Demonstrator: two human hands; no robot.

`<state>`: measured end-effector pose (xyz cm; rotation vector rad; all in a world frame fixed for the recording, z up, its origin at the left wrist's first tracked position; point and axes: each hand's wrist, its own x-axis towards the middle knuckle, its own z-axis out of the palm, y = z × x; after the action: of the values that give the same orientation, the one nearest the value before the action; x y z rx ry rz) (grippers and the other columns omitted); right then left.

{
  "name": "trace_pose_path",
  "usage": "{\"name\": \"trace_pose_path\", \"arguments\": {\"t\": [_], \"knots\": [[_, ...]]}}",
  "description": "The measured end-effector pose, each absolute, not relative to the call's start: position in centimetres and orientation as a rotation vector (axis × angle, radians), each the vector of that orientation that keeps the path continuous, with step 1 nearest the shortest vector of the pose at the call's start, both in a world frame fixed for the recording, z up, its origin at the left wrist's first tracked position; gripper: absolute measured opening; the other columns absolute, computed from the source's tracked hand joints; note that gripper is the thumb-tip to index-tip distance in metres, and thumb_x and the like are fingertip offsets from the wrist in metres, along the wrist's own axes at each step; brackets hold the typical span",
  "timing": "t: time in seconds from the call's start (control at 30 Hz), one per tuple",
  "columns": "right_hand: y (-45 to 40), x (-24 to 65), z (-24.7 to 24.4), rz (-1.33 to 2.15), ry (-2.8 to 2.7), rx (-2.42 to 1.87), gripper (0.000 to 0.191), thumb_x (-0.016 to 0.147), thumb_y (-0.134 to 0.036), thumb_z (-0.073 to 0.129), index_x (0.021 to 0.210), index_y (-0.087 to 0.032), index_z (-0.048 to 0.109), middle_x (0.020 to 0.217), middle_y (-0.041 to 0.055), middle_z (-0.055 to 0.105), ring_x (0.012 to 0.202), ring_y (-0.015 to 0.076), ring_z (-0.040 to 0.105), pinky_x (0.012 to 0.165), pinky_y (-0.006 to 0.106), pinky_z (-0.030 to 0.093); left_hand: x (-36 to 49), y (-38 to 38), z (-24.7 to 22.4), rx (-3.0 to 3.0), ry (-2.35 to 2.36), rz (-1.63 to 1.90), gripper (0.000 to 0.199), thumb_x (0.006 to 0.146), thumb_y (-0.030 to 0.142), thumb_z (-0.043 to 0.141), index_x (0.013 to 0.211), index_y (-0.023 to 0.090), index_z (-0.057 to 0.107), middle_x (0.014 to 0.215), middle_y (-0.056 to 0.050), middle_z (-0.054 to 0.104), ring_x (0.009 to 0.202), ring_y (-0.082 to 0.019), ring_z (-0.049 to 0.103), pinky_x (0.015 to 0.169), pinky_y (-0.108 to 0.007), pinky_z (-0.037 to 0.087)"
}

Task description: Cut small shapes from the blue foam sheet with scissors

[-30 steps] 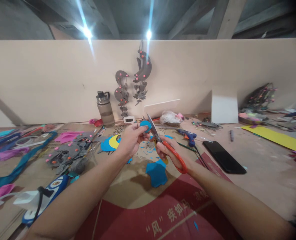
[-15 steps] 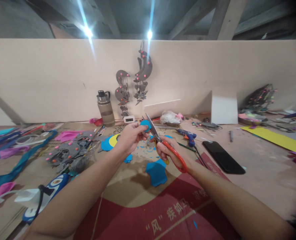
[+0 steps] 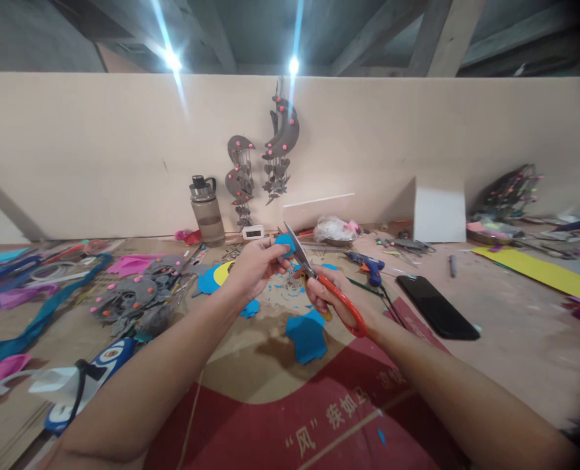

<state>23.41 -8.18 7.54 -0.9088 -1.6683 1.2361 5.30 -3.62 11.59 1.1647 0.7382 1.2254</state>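
Note:
Pinched in the fingers of my left hand is a small blue felt-like piece. My right hand grips a pair of scissors with orange-red handles, its blades pointing up and away beside the blue piece. The blades look slightly parted at the tips; whether they bite into the piece is hard to tell. Under my hands, a larger blue sheet with an irregular edge lies on the cardboard. Blue and yellow round pieces lie behind my left wrist, and small blue scraps are scattered between my hands.
A glue gun and a black phone lie to the right. A water bottle stands by the back wall, near hanging grey moon ornaments. Grey felt pieces with pink balls and blue strips lie left.
Both hands stay in nearly the same place. The blue piece has turned slightly in my left fingers, against the scissor blades.

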Motion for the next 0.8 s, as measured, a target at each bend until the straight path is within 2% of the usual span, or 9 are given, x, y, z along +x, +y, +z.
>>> {"name": "trace_pose_path", "arguments": {"t": [0.5,0.8], "knots": [[-7.87,23.38,7.08,1.287,-1.621,-0.868,0.039,0.084,-0.056,0.065,0.085,-0.018,0.055,0.064,-0.0045,0.048,0.046,0.0053,0.041,0.042,0.019,0.032,5.18,-3.47,11.54,1.172,0.768,1.209,0.021,0.060,0.022,0.078,0.067,0.013,0.061,0.056,-0.001,0.060,0.045,-0.007,0.051,0.044,-0.020,0.038],[-7.97,23.31,7.08,1.346,-1.597,-0.856,0.044,0.084,-0.056,0.065,0.102,-0.016,0.061,0.063,-0.0060,0.042,0.045,0.0046,0.035,0.041,0.019,0.027,5.21,-3.78,11.79,1.179,0.785,1.201,0.022,0.059,0.023,0.078,0.067,0.012,0.061,0.055,-0.001,0.059,0.044,-0.008,0.051,0.044,-0.020,0.035]]}}
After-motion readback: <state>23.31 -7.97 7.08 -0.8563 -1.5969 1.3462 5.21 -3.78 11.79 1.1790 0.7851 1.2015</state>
